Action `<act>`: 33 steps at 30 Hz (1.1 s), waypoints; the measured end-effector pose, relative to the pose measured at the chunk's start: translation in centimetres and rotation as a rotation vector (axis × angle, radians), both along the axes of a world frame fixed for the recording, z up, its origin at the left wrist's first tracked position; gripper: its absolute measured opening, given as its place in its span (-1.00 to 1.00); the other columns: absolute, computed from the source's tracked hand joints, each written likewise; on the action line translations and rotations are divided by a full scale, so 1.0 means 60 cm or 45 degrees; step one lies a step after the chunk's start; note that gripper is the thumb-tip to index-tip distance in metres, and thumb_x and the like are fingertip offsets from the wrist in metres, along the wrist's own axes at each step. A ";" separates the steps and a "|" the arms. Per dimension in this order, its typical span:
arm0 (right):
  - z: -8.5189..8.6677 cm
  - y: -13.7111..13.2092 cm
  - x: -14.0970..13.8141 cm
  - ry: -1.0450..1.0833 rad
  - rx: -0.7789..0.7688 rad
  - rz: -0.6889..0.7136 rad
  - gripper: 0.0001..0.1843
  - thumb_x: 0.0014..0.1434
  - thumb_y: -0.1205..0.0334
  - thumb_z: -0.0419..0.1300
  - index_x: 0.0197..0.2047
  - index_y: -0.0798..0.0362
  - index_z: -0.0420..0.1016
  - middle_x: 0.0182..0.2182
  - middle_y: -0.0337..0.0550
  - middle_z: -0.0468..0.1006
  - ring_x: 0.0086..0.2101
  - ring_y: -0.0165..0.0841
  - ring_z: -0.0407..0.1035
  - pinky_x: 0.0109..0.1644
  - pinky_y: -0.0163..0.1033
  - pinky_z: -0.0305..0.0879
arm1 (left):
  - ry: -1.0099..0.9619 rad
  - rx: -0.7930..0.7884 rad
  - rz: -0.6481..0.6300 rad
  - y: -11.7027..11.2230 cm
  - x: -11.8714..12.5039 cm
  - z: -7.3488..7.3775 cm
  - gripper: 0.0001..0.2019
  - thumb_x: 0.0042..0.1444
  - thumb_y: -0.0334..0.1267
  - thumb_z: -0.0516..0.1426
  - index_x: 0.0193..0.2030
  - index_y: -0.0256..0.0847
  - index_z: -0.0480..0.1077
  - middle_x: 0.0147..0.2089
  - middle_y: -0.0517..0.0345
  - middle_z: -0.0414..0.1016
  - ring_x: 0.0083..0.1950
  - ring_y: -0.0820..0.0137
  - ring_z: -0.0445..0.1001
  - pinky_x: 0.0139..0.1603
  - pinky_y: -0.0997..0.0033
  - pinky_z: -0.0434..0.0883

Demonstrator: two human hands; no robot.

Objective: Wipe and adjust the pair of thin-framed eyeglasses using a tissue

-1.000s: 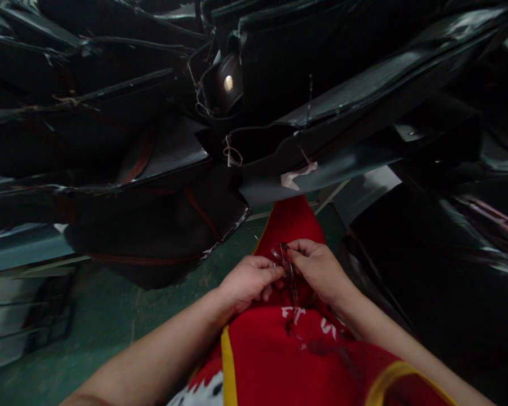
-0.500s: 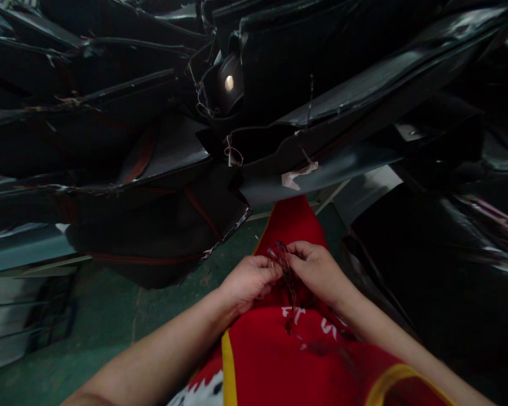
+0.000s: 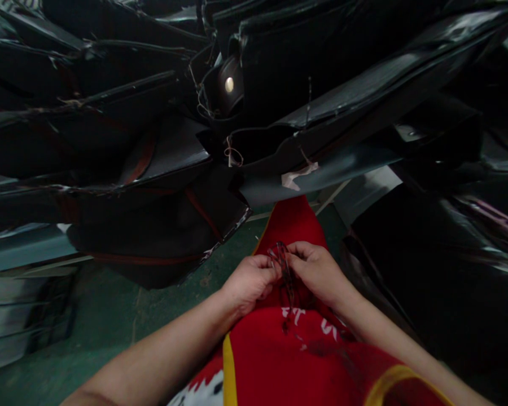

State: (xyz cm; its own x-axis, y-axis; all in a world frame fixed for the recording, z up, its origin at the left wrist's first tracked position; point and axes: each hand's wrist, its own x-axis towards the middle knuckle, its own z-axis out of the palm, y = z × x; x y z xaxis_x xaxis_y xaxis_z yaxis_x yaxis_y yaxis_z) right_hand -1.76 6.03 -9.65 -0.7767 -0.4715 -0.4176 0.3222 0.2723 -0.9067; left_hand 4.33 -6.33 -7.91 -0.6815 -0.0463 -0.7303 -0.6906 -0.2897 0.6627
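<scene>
— What carries everything here?
— A dull green floor (image 3: 110, 316), scuffed, with a bare stretch at the lower left.
— And what sits on it?
— A heap of glossy black sheets (image 3: 161, 225) fills the middle and left, its edges frayed and some pieces banded in reddish brown. A second dark heap (image 3: 427, 270) stands on the right, though its foot is too dim to make out.
— Anything paler?
— A stack of flat pale boards (image 3: 21, 316) lies at the far left edge. Thin pale slats (image 3: 262, 215) lie under the first heap's overhang.
— Nearer in?
— A red apron (image 3: 288, 361) covers the lap, and a thin cord (image 3: 288, 287) hangs down against it.
</scene>
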 end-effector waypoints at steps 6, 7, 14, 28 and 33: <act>-0.006 0.009 0.000 0.038 0.006 0.079 -0.73 -0.02 0.07 0.08 -0.44 0.12 0.42 -0.56 -0.21 0.42 -0.53 -0.43 0.24 -0.47 -0.35 0.15 | 0.082 -0.114 -0.014 -0.001 0.000 0.009 -0.70 -0.22 -0.09 0.21 -0.50 -0.27 0.25 -0.69 0.37 0.13 -0.72 0.64 -0.02 -0.71 0.58 -0.13; -0.006 0.010 0.001 0.035 0.007 0.081 -0.73 -0.02 0.07 0.08 -0.44 0.12 0.42 -0.57 -0.21 0.42 -0.54 -0.43 0.24 -0.47 -0.35 0.14 | 0.132 -0.190 -0.020 -0.002 -0.001 0.009 -0.73 -0.20 -0.11 0.19 -0.49 -0.29 0.28 -0.68 0.35 0.16 -0.70 0.63 0.02 -0.70 0.59 -0.08; 0.004 0.010 -0.002 0.010 0.031 0.092 -0.74 -0.04 0.10 0.07 -0.51 0.13 0.40 -0.63 -0.24 0.37 -0.59 -0.47 0.15 -0.52 -0.36 0.08 | 0.285 -0.470 0.010 -0.006 -0.008 0.001 -0.83 -0.13 -0.23 0.10 -0.40 -0.29 0.33 -0.60 0.28 0.26 -0.61 0.56 0.17 -0.59 0.58 0.12; -0.014 0.006 0.001 -0.115 -0.246 -0.031 -0.75 -0.07 0.22 0.10 -0.26 0.09 0.35 -0.52 -0.28 0.38 -0.52 -0.46 0.24 -0.49 -0.38 0.13 | 0.360 -0.455 -0.049 -0.009 -0.011 -0.015 -0.87 -0.09 -0.26 0.08 -0.40 -0.28 0.31 -0.56 0.28 0.26 -0.57 0.56 0.15 -0.56 0.59 0.12; -0.008 0.007 -0.006 -0.070 -0.196 -0.053 -0.78 -0.13 0.21 0.12 -0.35 0.10 0.39 -0.54 -0.29 0.38 -0.54 -0.46 0.23 -0.47 -0.37 0.15 | 0.462 -0.460 -0.061 -0.002 -0.009 -0.015 -0.86 -0.08 -0.30 0.08 -0.34 -0.27 0.32 -0.49 0.25 0.30 -0.51 0.54 0.21 -0.48 0.59 0.20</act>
State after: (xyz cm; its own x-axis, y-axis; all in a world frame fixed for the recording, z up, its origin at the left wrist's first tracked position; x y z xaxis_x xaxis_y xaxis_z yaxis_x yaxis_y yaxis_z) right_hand -2.10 6.44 -10.14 -0.7747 -0.5012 -0.3856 0.3807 0.1172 -0.9172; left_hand 3.78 -6.43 -8.78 -0.8958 -0.2142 -0.3895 -0.4043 0.0284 0.9142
